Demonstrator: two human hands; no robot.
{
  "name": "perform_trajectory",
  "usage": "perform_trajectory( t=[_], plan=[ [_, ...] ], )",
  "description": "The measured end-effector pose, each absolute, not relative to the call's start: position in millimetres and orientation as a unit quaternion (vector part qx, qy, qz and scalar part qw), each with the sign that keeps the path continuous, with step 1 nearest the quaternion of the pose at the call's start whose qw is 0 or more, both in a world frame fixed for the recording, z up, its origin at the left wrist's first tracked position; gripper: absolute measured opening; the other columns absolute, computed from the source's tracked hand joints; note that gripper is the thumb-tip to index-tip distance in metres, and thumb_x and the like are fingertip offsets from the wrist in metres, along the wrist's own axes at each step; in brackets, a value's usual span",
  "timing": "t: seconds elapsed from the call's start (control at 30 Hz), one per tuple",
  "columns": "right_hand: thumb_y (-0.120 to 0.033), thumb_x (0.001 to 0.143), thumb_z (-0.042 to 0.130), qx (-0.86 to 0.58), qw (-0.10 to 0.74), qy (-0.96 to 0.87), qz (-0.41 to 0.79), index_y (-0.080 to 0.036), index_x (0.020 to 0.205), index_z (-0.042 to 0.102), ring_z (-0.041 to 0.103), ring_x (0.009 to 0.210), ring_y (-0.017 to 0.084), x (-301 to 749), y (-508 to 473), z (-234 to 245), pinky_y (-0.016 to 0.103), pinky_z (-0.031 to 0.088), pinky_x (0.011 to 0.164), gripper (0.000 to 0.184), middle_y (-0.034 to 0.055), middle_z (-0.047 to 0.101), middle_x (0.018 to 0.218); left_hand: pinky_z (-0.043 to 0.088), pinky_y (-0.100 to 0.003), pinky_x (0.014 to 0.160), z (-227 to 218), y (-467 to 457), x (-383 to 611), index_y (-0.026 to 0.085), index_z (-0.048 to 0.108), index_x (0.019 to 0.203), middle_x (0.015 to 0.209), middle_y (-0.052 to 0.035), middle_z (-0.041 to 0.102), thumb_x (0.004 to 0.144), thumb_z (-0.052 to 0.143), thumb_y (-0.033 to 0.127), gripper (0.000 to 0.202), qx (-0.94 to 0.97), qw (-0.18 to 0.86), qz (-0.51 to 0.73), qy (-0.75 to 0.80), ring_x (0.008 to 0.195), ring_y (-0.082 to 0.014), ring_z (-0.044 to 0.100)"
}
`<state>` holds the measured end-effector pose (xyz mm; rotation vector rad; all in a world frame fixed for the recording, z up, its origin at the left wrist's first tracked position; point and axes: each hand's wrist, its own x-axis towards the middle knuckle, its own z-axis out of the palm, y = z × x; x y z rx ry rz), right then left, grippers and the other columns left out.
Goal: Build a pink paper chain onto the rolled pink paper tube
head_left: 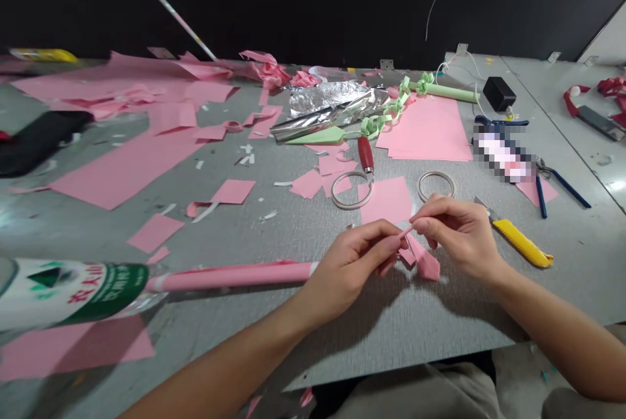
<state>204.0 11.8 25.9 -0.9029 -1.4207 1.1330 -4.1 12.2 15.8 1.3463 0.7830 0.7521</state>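
Note:
My left hand [368,255] pinches one end of a thin, rolled strip of pink paper [407,231]. The fingertips of my right hand [457,233] are closed on its other end. A folded pink paper piece [426,264] hangs beneath the strip, between the two hands; whether they are joined I cannot tell. Just behind the hands lies a square of pink paper [391,194]. A metal ring [436,174] rests beyond my right hand, and a yellow utility knife [522,243] lies to its right.
At the left, a plastic bottle [88,292] lies against a pink paper tube [239,277]. Foil [327,101], stacked pink sheets [430,129], a red-handled tool [365,156] and a green paper roll [445,92] lie farther back. Blue-handled pliers [562,184] are at the right.

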Motion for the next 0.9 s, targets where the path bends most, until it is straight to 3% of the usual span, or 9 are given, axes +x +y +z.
perform_trajectory(
  t=[0.13, 0.23, 0.37, 0.47, 0.53, 0.67, 0.77, 0.83, 0.9],
  plan=[
    [-0.057, 0.095, 0.080, -0.359, 0.523, -0.546, 0.547, -0.024, 0.114, 0.080, 0.060, 0.061, 0.010, 200.3, 7.5, 22.8, 0.026, 0.054, 0.055, 0.038, 0.0038, 0.073, 0.098, 0.031, -0.026, 0.057, 16.6, 15.8, -4.0, 0.018, 0.066, 0.090, 0.060, 0.0059, 0.048, 0.106, 0.061, 0.049, 0.035, 0.570, 0.662, 0.341, 0.347, 0.056, -0.0118, 0.040],
    [-0.053, 0.091, 0.086, -0.356, 0.531, -0.524, 0.563, -0.036, 0.147, 0.065, 0.059, 0.059, 0.009, 200.0, 6.3, 22.0, 0.025, 0.055, 0.055, 0.062, 0.0026, 0.071, 0.112, 0.028, -0.026, 0.054, 17.1, 17.2, -4.4, 0.018, 0.065, 0.088, 0.061, 0.0057, 0.047, 0.104, 0.063, 0.054, 0.039, 0.561, 0.674, 0.336, 0.344, 0.055, -0.0115, 0.038],
    [-0.044, 0.092, 0.086, -0.354, 0.521, -0.566, 0.533, -0.025, 0.106, 0.082, 0.062, 0.061, 0.012, 202.5, 8.7, 21.1, 0.026, 0.054, 0.055, 0.024, 0.0026, 0.073, 0.091, 0.033, -0.027, 0.060, 18.8, 15.3, -3.9, 0.017, 0.067, 0.086, 0.063, 0.0038, 0.052, 0.105, 0.063, 0.051, 0.038, 0.592, 0.656, 0.318, 0.343, 0.057, -0.0120, 0.042],
    [-0.038, 0.097, 0.082, -0.340, 0.524, -0.566, 0.538, -0.021, 0.090, 0.082, 0.063, 0.058, 0.011, 202.9, 9.2, 18.6, 0.025, 0.053, 0.053, 0.018, 0.0009, 0.070, 0.079, 0.034, -0.028, 0.060, 18.6, 15.7, -4.1, 0.018, 0.066, 0.085, 0.062, 0.0038, 0.052, 0.104, 0.063, 0.052, 0.040, 0.592, 0.665, 0.311, 0.332, 0.058, -0.0124, 0.042],
    [-0.042, 0.097, 0.082, -0.329, 0.513, -0.542, 0.579, -0.024, 0.111, 0.083, 0.063, 0.056, 0.009, 202.2, 8.9, 16.9, 0.024, 0.054, 0.051, 0.022, 0.0014, 0.073, 0.092, 0.030, -0.027, 0.058, 17.2, 18.1, -5.5, 0.018, 0.063, 0.085, 0.060, 0.0049, 0.049, 0.104, 0.062, 0.055, 0.041, 0.571, 0.683, 0.317, 0.327, 0.056, -0.0123, 0.038],
    [-0.056, 0.093, 0.083, -0.296, 0.497, -0.516, 0.632, -0.039, 0.155, 0.059, 0.061, 0.055, 0.008, 201.8, 9.3, 16.9, 0.024, 0.054, 0.048, 0.069, 0.0023, 0.070, 0.114, 0.023, -0.028, 0.054, 13.9, 22.5, -9.0, 0.019, 0.060, 0.085, 0.056, 0.0061, 0.046, 0.101, 0.064, 0.059, 0.043, 0.519, 0.729, 0.307, 0.324, 0.053, -0.0118, 0.033],
    [-0.051, 0.093, 0.084, -0.338, 0.502, -0.556, 0.570, -0.027, 0.119, 0.082, 0.061, 0.059, 0.010, 202.2, 10.1, 18.3, 0.024, 0.052, 0.051, 0.036, 0.0018, 0.072, 0.092, 0.021, -0.028, 0.054, 13.0, 21.4, -8.4, 0.018, 0.062, 0.084, 0.057, 0.0048, 0.049, 0.099, 0.067, 0.060, 0.044, 0.515, 0.753, 0.270, 0.309, 0.052, -0.0114, 0.034],
    [-0.050, 0.095, 0.082, -0.359, 0.506, -0.575, 0.534, -0.021, 0.089, 0.084, 0.060, 0.060, 0.012, 202.3, 10.7, 17.9, 0.025, 0.051, 0.052, 0.030, 0.0016, 0.068, 0.076, 0.019, -0.029, 0.054, 13.4, 19.8, -7.0, 0.018, 0.063, 0.084, 0.056, 0.0047, 0.048, 0.098, 0.067, 0.061, 0.045, 0.509, 0.767, 0.248, 0.302, 0.051, -0.0114, 0.033],
    [-0.054, 0.093, 0.083, -0.355, 0.502, -0.561, 0.554, -0.021, 0.094, 0.084, 0.058, 0.057, 0.011, 202.4, 11.5, 16.3, 0.024, 0.049, 0.049, 0.033, 0.0009, 0.068, 0.077, 0.019, -0.029, 0.054, 14.3, 19.3, -6.5, 0.019, 0.061, 0.084, 0.055, 0.0052, 0.046, 0.098, 0.067, 0.061, 0.045, 0.499, 0.770, 0.256, 0.303, 0.050, -0.0116, 0.032]
  ],
)
